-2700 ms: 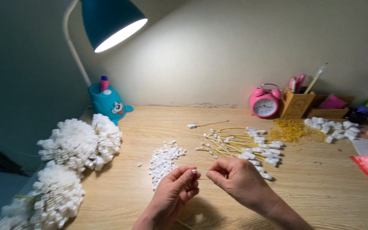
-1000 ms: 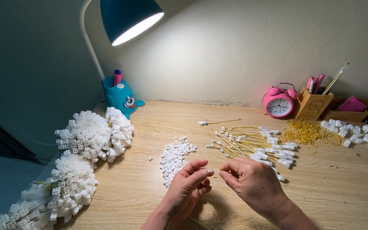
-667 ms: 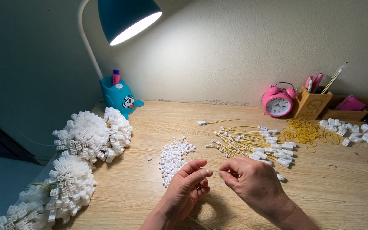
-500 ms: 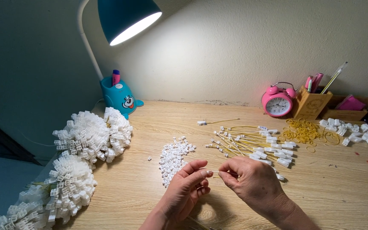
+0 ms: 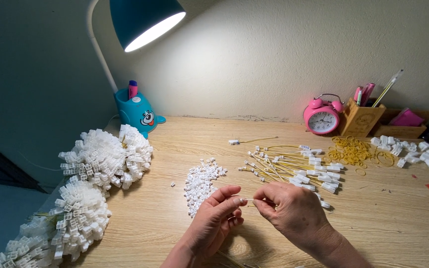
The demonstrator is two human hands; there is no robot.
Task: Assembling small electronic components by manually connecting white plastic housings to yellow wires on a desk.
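- Just right of the loose white connector pile, we pinch one thin yellow wire: left hand and right hand fingertips closed together.
- Pile sits close, probably so we grab pieces easily.

Pale wall behind wooden desk, under lit teal lamp
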